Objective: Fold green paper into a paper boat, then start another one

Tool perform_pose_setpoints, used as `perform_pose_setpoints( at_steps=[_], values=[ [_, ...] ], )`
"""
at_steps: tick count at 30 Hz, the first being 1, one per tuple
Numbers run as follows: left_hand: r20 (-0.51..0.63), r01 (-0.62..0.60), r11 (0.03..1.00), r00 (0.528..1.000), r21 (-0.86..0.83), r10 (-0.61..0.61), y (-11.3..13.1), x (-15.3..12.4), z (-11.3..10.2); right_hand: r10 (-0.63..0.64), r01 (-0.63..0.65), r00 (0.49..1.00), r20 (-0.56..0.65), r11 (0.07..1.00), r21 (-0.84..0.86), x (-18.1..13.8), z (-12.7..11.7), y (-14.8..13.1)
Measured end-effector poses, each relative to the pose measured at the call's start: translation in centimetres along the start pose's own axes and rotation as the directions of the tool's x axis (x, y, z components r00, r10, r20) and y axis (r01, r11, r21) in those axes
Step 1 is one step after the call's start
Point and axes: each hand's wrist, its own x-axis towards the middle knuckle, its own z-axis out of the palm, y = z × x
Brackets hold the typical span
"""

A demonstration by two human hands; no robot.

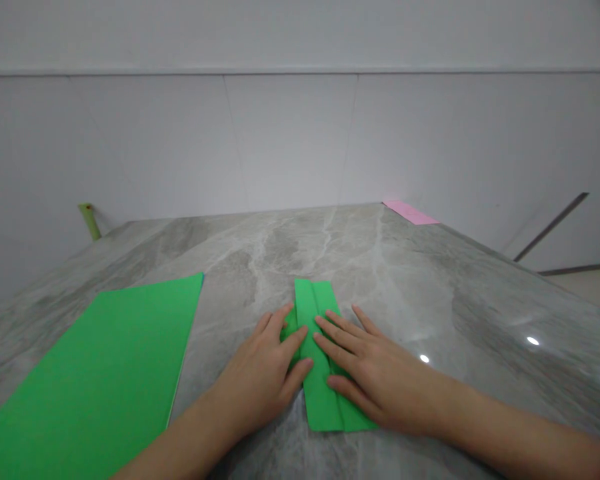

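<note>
A folded strip of green paper point(323, 407) lies lengthwise on the grey marbled table, with creases running along it. My left hand point(263, 370) rests at its left edge, thumb and index fingertip on the paper and the fingers apart. Part of a green flap point(290, 323) shows under those fingers; the rest of it is hidden. From the other side, my right hand point(370, 363) lies flat across the strip's right half with its fingers spread. It covers part of the right edge.
Larger green sheets point(110, 360) lie on the left of the table point(260, 247). A pink paper point(410, 212) sits at the far right corner. Near the far left corner is a yellow-green object point(89, 221). A white wall point(290, 140) stands behind the table.
</note>
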Motion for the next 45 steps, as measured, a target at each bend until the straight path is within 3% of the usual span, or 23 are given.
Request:
perform_pose_setpoints(
  at_steps=[12, 20, 25, 31, 37, 45],
  values=[
    [-0.014, 0.021, 0.999, 1.0, 0.039, -0.02, 0.2, -0.5, -0.1, -0.06, 0.058, 0.998, 0.037, 0.997, 0.05, -0.1, -0.5, 0.3],
    [-0.108, 0.053, 0.972, 0.991, -0.23, -0.079, -0.6, 0.8, 0.3, -0.052, 0.051, 0.998, 0.04, 0.999, 0.017, 0.0, -0.5, 0.3],
    [-0.091, 0.107, 0.941, 0.985, -0.321, -0.143, -1.0, 2.5, 0.9, -0.016, 0.016, 0.998, -0.052, 1.0, -0.015, 0.0, -0.2, 0.1],
    [-0.061, 0.142, 0.937, 0.984, -0.32, -0.17, -1.1, 3.1, 1.1, -0.028, 0.032, 0.989, -0.147, 0.999, 0.024, -0.1, -0.5, -0.3],
    [-0.07, 0.137, 0.944, 0.984, -0.299, -0.165, -1.1, 3.1, 1.3, 0.031, -0.023, 0.993, -0.114, 0.997, 0.074, -0.1, -0.5, -0.4],
    [-0.051, 0.18, 0.954, 0.979, -0.239, -0.197, -0.6, 3.1, 1.0, -0.004, 0.004, 0.995, -0.097, 1.0, 0.006, -0.3, -0.7, -0.8]
  ],
)
